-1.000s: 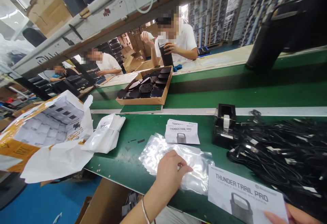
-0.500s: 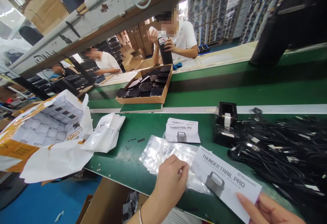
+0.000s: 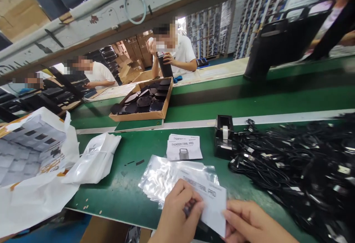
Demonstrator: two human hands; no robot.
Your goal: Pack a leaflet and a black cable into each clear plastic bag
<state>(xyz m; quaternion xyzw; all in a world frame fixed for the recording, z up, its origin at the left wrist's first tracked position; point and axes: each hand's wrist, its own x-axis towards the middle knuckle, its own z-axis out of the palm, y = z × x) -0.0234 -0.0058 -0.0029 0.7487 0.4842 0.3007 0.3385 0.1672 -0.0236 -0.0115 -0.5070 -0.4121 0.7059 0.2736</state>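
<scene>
My right hand (image 3: 246, 219) grips the lower right edge of a white printed manual (image 3: 213, 202) between thumb and fingers. The manual is tilted, and its upper left part looks hazy, as if behind clear film. At its left edge my left hand (image 3: 181, 209) is closed in a pinch, apparently on a clear plastic bag; the fingertips are partly hidden. Several more clear plastic bags (image 3: 159, 178) lie fanned on the green table just beyond my left hand. Behind them sits a small stack of the same manuals (image 3: 184, 148).
Black cables (image 3: 266, 165) are heaped at right beside a tape dispenser (image 3: 224, 135). White pouches (image 3: 94, 158) and an open bag of white pieces (image 3: 30, 147) lie left. A carton of black parts (image 3: 144, 100) and black speakers (image 3: 257, 54) stand beyond; a co-worker (image 3: 180, 52) sits opposite.
My right hand has brought the manual leftward to my left hand, and its left end now meets the pinched fingers. The camera view has shifted to the right.
</scene>
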